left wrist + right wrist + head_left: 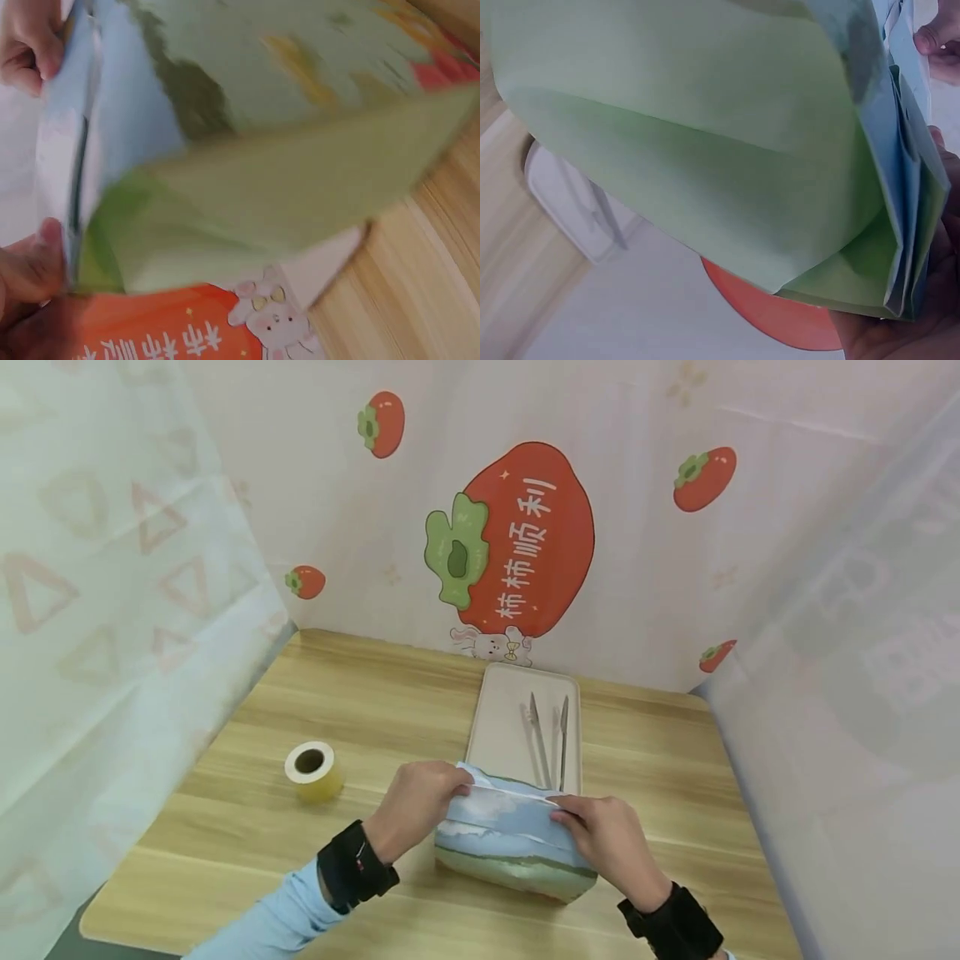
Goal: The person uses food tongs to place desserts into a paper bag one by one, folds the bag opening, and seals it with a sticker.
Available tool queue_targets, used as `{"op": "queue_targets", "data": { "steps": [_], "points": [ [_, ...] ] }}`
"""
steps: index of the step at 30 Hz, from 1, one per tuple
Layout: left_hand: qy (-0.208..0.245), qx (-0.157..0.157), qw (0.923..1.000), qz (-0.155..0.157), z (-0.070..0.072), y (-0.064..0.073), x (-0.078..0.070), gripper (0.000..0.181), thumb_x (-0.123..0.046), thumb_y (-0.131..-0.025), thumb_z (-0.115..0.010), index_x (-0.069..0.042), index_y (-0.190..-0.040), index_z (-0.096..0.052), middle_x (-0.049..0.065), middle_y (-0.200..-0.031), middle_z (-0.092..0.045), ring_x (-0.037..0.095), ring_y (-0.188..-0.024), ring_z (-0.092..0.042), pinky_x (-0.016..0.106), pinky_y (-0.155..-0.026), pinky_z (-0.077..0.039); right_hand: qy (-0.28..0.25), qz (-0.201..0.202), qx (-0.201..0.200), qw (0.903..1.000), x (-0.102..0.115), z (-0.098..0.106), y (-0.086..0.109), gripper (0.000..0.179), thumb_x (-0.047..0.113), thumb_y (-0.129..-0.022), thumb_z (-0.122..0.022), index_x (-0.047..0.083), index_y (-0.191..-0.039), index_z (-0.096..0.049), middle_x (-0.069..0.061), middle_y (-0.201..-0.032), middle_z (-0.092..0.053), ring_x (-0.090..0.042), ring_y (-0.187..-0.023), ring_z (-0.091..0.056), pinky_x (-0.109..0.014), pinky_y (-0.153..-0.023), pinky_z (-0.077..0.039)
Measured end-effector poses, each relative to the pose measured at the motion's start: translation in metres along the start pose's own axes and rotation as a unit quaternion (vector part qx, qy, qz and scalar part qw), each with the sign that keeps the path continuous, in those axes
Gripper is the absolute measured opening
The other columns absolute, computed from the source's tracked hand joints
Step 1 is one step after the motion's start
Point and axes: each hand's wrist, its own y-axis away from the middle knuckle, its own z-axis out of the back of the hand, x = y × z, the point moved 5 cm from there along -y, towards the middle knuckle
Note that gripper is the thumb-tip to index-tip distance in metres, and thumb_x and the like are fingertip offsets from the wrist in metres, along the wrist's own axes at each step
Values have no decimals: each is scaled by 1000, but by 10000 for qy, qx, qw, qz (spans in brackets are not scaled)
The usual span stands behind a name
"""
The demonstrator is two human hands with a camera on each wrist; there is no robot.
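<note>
A paper bag [510, 864] printed with blue sky and green land is on the wooden table before me, its top folded over. With thumb and fingers my left hand [422, 802] pinches the left end of the fold. My right hand [611, 842] pinches the right end the same way. In the left wrist view the bag's plain green side [300, 195] faces the camera, with yellow and red print farther up. Several paper layers [904, 195] lie stacked at the fold in the right wrist view, close to the right fingers.
Behind the bag lies a pale tray [502, 718] holding two slim, pointed metal tools [564, 735]. A roll of yellow tape [318, 781] stands to the left. Printed cloth walls [630, 585] enclose the back and both sides of the table.
</note>
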Motion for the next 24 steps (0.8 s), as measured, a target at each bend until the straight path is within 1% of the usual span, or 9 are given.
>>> {"op": "queue_targets", "data": {
  "steps": [3,7,10,13,16,17,20,23,24],
  "points": [
    [-41,-282,9990,-342,4,3,3,12,-6,-73,-84,-14,-79,-76,-4,-74,-74,7,-69,-71,23,-60,-56,11,86,-26,10000,-1,2,1,20,12,-75,-84,16,-94,-80,-3,-85,-78,-14,-69,-73,-23,-59,-50],
    [93,-615,9951,-772,4,2,3,15,-1,-70,-84,-11,-76,-76,-4,-71,-73,7,-64,-69,21,-57,-54,63,181,-67,9998,-3,4,4,21,11,-74,-84,16,-94,-80,-2,-85,-78,-12,-69,-73,-21,-59,-50],
    [172,-839,9920,-931,3,1,1,17,1,-69,-84,-11,-75,-74,-4,-69,-72,7,-61,-68,20,-55,-53,142,200,-81,9997,-4,7,5,21,10,-73,-85,15,-93,-80,-3,-85,-78,-12,-68,-72,-21,-58,-50],
    [265,-908,9910,-951,1,-1,0,16,-1,-70,-84,-12,-75,-74,-4,-69,-72,6,-61,-67,20,-55,-53,227,226,-57,9995,-6,10,4,21,10,-72,-85,14,-93,-80,-4,-85,-78,-13,-69,-73,-22,-58,-51],
    [387,-731,9925,-902,0,-2,2,13,-3,-72,-84,-11,-77,-75,-3,-72,-73,7,-65,-69,20,-59,-54,220,312,91,9992,-10,11,4,22,12,-74,-84,15,-96,-80,-3,-86,-78,-12,-70,-73,-23,-59,-52],
    [417,-617,9934,-878,0,-3,2,13,-4,-73,-84,-11,-79,-76,-3,-73,-74,7,-66,-70,21,-60,-55,179,343,167,9991,-11,11,3,22,12,-75,-83,15,-97,-80,-2,-87,-78,-12,-72,-73,-25,-63,-55],
    [633,-220,9950,-735,2,-3,5,12,-2,-76,-81,-10,-85,-77,-1,-79,-75,9,-72,-71,22,-65,-57,-123,383,468,9981,-16,10,4,25,13,-79,-80,14,-104,-78,0,-95,-78,-11,-79,-74,-35,-82,-58],
    [980,153,9934,-576,6,-2,8,16,2,-79,-78,-8,-92,-77,1,-86,-76,12,-79,-72,25,-71,-58,-481,320,701,9959,-21,10,6,31,13,-81,-79,12,-111,-75,0,-104,-77,-10,-89,-74,-47,-100,-49],
    [1119,241,9919,-545,7,-2,9,18,2,-79,-77,-7,-94,-77,2,-89,-77,13,-82,-73,26,-73,-58,-571,315,719,9953,-22,11,7,33,13,-81,-79,11,-113,-74,-1,-107,-76,-11,-92,-74,-49,-103,-47]
  ]
}}
